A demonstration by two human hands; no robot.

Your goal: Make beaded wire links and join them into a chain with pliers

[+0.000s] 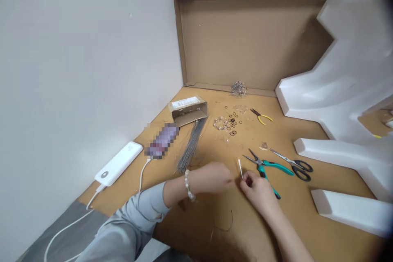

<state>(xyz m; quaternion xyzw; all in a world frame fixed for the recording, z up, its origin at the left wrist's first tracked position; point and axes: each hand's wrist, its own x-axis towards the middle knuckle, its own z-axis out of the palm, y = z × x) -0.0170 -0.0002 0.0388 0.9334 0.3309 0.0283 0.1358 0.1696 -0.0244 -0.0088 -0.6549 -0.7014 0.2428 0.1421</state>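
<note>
My right hand pinches thin pale wires between thumb and fingertips, their ends pointing up. Close by on the left is my left hand, slightly blurred, its fingers curled together; whatever is in them is hidden. A beaded bracelet circles the left wrist. Just beyond my right hand lie teal-handled pliers with the handles spread, touching or nearly touching the hand. A bundle of grey wires lies beyond my left forearm. Below the hands, a thin bent wire rests on the tabletop.
Beyond the hands are dark rings, a clear beaded loop, yellow-handled pliers and a silvery tangle. Black-handled scissors lie right, near white foam. An open small box, phone and power bank stand left.
</note>
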